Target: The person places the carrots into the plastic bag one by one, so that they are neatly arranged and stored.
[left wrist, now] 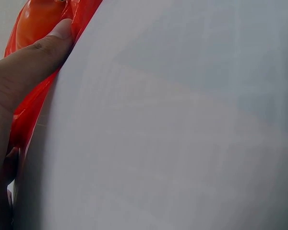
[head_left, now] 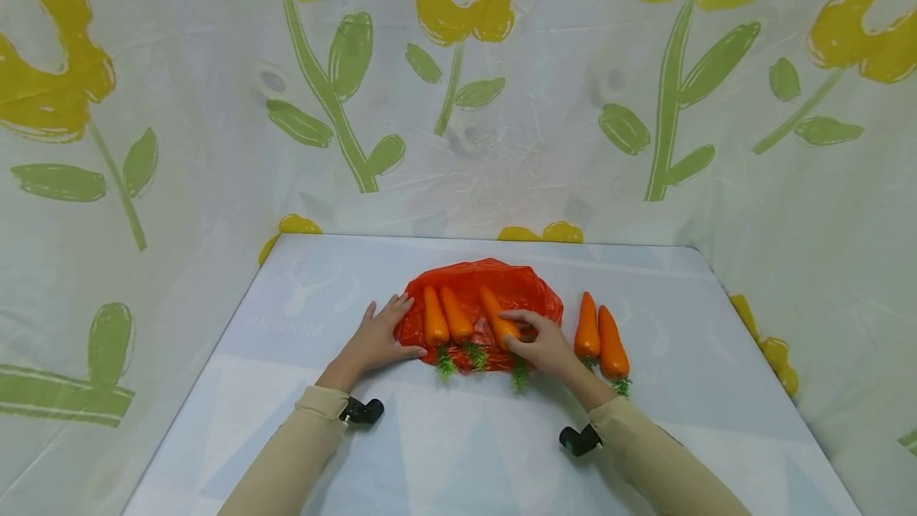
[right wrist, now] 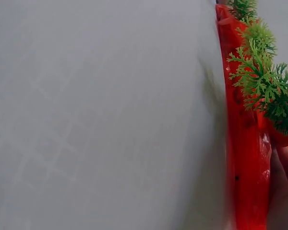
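A red plastic bag (head_left: 530,293) lies spread flat, with two orange carrots (head_left: 434,321) side by side on its left half. My right hand (head_left: 548,347) pinches a third carrot (head_left: 493,310) between thumb and fingers over the right half of the bag. Its green leafy top (right wrist: 264,79) hangs past the bag's near edge. With fingers spread, my left hand (head_left: 381,338) rests on the bag's left edge. In the left wrist view the thumb (left wrist: 36,60) lies along the red plastic, beside a carrot's rounded end (left wrist: 36,21).
Two more carrots (head_left: 600,334) lie on the table to the right of the bag, close by my right wrist. The pale patterned table (head_left: 458,452) runs back to a curtain (head_left: 537,142) printed with yellow flowers, which also hangs at both sides.
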Demonstrator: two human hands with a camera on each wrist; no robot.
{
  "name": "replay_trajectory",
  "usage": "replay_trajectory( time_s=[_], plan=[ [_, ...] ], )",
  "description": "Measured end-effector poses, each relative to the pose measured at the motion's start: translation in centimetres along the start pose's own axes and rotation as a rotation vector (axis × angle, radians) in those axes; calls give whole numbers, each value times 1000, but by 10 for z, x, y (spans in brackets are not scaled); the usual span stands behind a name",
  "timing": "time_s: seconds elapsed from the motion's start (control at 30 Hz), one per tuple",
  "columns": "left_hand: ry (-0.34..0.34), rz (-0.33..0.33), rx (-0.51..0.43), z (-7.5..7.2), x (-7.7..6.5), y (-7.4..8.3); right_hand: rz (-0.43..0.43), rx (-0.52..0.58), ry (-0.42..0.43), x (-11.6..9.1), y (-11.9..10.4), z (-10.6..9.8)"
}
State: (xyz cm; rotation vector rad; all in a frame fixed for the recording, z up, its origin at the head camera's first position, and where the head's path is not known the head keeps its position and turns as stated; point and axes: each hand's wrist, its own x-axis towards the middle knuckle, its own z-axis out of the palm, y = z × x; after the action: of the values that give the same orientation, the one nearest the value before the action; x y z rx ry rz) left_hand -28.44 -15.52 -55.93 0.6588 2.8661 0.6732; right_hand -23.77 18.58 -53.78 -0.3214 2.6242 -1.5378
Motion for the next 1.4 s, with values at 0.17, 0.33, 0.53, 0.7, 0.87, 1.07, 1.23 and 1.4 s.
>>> replay_trajectory(
  time_s=[0.17, 0.33, 0.53, 0.7, 0.87, 1.07, 1.23, 1.4],
  plan=[
    [0, 0, -8, 0, 0, 0, 35, 9, 8, 3, -3, 6],
    [0, -2, -9, 1, 0, -1, 35, 21, 6, 8, -3, 11],
    [0, 0, -4, 1, 0, -1, 27, 11, 16, 13, -7, 18],
    [3, 5, -1, 2, 1, -3, 23, -5, 19, 16, -9, 22],
    [0, 1, 1, 2, 2, -4, 30, -16, 14, 19, -9, 26],
    [5, 3, 0, 2, 2, -3, 43, -30, 5, 22, -9, 29],
    [14, 15, -3, 1, 0, -1, 34, -20, -4, 22, -10, 29],
    [23, 19, -8, 0, -1, 0, 37, -26, -8, 22, -10, 30]
  ],
)
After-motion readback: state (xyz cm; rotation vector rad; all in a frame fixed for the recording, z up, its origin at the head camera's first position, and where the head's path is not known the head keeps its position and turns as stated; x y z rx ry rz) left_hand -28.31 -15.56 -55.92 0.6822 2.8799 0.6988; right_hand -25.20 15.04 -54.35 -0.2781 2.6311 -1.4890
